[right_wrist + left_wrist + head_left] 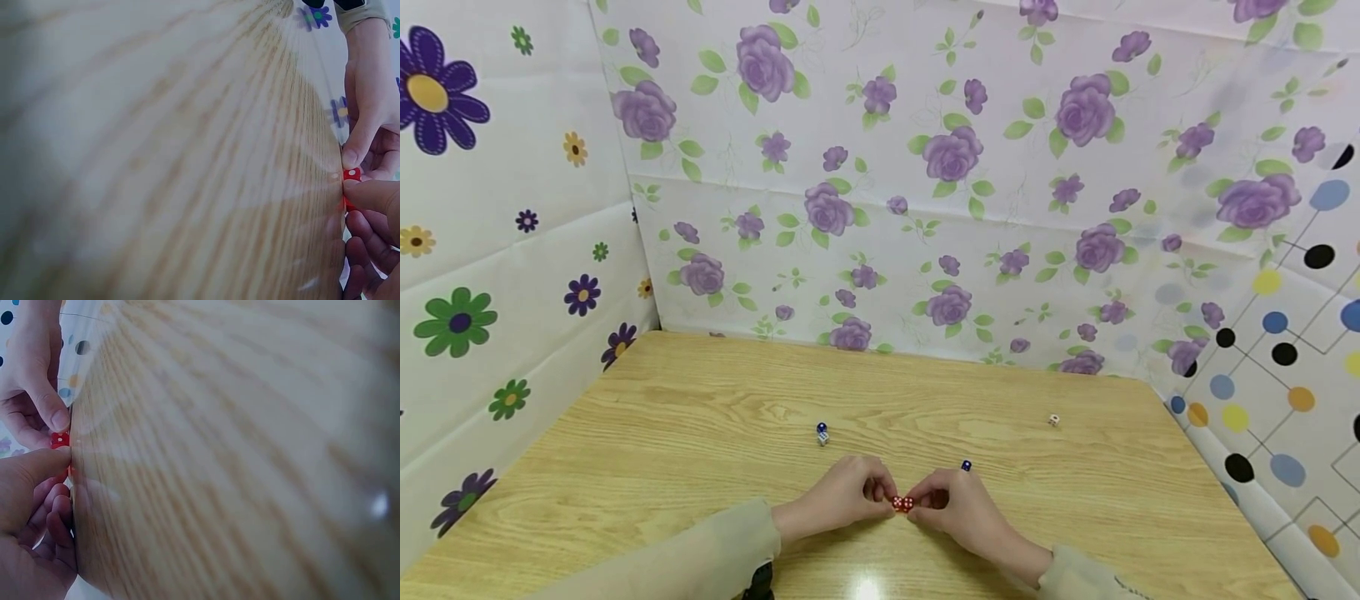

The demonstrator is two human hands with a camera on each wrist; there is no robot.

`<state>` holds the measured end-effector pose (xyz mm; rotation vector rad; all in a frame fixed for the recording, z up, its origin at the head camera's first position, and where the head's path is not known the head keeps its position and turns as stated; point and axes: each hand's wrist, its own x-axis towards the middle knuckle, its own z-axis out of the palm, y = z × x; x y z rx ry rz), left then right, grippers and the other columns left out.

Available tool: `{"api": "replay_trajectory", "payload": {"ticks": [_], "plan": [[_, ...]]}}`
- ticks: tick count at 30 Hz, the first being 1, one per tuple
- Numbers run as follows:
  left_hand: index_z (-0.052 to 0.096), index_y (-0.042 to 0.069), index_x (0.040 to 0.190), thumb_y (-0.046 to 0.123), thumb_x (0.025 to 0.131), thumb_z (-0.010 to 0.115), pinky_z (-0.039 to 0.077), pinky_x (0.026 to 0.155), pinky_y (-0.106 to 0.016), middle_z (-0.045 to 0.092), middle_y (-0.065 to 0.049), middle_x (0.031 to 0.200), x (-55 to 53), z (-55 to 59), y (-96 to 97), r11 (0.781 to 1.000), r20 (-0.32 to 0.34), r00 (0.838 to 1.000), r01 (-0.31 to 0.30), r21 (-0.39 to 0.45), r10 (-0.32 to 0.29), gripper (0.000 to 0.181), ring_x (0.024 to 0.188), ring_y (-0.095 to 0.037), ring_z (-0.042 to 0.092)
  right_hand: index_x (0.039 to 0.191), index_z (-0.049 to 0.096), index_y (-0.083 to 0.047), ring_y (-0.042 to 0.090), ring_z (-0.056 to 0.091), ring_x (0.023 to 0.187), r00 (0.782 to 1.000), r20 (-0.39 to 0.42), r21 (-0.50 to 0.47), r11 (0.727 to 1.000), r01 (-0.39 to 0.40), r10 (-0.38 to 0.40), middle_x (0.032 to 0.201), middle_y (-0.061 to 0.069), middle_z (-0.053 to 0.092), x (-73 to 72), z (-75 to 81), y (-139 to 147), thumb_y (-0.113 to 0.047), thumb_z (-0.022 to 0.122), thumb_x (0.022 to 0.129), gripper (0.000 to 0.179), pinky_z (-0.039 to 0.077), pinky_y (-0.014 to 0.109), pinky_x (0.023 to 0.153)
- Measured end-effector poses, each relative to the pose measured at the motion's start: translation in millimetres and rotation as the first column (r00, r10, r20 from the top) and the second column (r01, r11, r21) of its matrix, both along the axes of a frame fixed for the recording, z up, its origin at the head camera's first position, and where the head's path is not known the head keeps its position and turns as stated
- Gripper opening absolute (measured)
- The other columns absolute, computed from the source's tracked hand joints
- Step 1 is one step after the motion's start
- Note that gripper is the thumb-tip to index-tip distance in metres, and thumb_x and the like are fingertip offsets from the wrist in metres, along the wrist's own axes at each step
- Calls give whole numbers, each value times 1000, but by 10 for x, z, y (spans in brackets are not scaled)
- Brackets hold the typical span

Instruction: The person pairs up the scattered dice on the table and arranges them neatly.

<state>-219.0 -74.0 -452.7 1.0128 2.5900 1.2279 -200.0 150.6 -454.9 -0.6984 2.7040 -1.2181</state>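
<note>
A blue die [822, 427] and white die [823, 439] sit paired on the worktop [715, 417]; center, the fingers of the left hand [846, 493] and right hand [961, 504] pinch two red dice [897, 503] together. Right, another blue die [966, 465] and a lone white die [1054, 420] lie unpaired.

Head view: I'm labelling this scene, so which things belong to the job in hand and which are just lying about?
In the job:
- left red die, pinched by the left hand
- right red die, pinched by the right hand

Apparently lying about:
- left blue die and near white die, close together
- right blue die
- far white die
</note>
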Motion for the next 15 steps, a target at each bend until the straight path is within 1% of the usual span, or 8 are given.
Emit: {"api": "replay_trajectory", "payload": {"ticks": [15], "plan": [[73,10,84,7,80,80,45,60,-15,65,-2,75,-4,1,4,1000,4,1000,1,-1,-1,8,63,6,49,93,78,-20,1,57,67,1000,12,6,1000,9,-10,81,-8,68,10,17,-1,-19,79,84,9,50,20,60]]}}
